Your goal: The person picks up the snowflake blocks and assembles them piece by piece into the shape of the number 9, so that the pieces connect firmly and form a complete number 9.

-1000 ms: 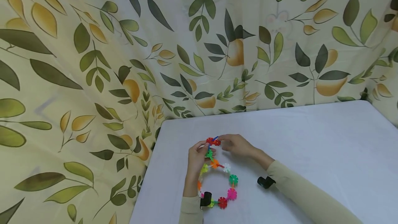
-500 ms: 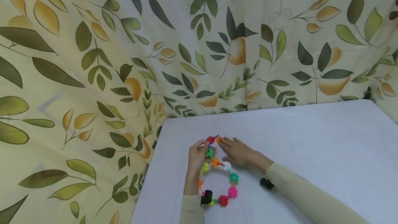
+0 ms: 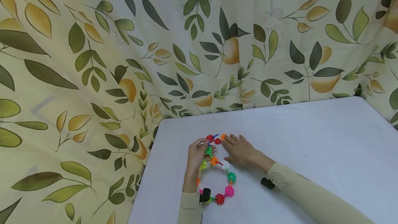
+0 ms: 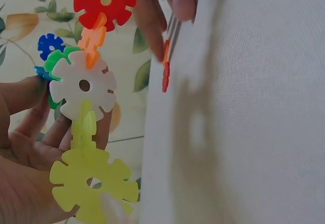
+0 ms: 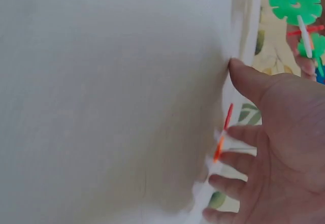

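Near the worktop's left edge: flake ring in hand

Near the left edge of the white worktop, the left hand has its fingers clamped on the far end of a ring of colourful plastic snowflake discs. Right hand lies flat just beside it, fingers spread and straight, fingertips at two small loose discs, red and orange. Leafy curtain hangs behind.

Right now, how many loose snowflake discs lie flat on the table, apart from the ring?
2: a red disc and an orange disc, side by side at the right hand's fingertips, just beyond the ring that the left hand grips. Hands may hide others.
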Tool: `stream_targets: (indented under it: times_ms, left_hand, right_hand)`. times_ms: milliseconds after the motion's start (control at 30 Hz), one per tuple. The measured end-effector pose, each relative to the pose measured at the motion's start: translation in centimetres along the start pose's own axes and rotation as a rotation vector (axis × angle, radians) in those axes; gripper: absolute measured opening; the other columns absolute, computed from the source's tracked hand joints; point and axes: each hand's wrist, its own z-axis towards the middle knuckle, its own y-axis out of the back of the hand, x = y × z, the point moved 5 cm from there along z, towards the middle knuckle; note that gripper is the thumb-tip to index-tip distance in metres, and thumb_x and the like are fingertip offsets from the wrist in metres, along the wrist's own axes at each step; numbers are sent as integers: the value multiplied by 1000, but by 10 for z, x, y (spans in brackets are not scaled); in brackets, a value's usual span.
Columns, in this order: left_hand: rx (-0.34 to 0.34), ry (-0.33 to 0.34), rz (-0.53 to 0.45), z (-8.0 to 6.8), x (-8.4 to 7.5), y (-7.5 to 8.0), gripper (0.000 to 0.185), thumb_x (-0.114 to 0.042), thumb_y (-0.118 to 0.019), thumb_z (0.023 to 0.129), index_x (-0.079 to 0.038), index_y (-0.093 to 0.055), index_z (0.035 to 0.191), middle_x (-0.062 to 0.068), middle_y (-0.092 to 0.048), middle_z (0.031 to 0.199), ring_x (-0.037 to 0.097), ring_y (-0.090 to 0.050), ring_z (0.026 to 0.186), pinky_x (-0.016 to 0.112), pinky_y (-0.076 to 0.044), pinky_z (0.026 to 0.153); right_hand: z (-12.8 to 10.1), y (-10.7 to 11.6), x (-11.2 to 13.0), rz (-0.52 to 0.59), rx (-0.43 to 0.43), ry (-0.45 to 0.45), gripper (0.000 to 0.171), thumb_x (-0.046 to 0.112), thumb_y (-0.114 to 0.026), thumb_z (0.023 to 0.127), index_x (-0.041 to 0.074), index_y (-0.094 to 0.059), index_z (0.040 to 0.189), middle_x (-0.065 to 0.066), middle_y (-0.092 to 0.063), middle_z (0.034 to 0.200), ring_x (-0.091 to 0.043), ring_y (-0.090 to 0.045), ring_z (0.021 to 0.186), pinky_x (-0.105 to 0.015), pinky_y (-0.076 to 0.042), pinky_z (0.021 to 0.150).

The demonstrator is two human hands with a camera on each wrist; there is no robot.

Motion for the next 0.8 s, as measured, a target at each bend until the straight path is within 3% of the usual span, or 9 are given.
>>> stream_targets:
  times_ms: [200,400,567,800]
  left_hand:
    - [0,0,19,-1,0,-1,26,-23,-64,106,-3,-73,119,24,-77,94,42,-76,86,37,-63,70]
    - [1,2,35,-2,-1,0,23,-23,-64,106,-6,-74,117,17,-78,91,37,-77,85,36,-63,69]
    - [9,3,28,-1,-4,-1,25,-25,-64,106,-6,-73,119,18,-78,92,34,-78,85,36,-63,71]
    - [84,-8,66,2,-5,-10,25,-21,-55,110,-2,-67,120,19,-75,109,34,-77,89,32,-62,70]
  right_hand:
    - [7,-7,4,0,-4,19,75,52,-67,98,15,-44,159,-14,-33,168,-46,-26,154,-74,-25,115]
    - [5,-4,0,-28,39,-65,76,56,-64,99,16,-44,160,-10,-36,167,-43,-27,154,-73,-22,117]
    - [0,1,0,-16,44,-105,77,55,-67,97,14,-46,158,-13,-37,166,-47,-27,153,-74,-22,116]
    - [-23,4,-7,-42,55,-206,87,57,-74,90,5,-49,154,-20,-39,163,-51,-30,150,-75,-27,113]
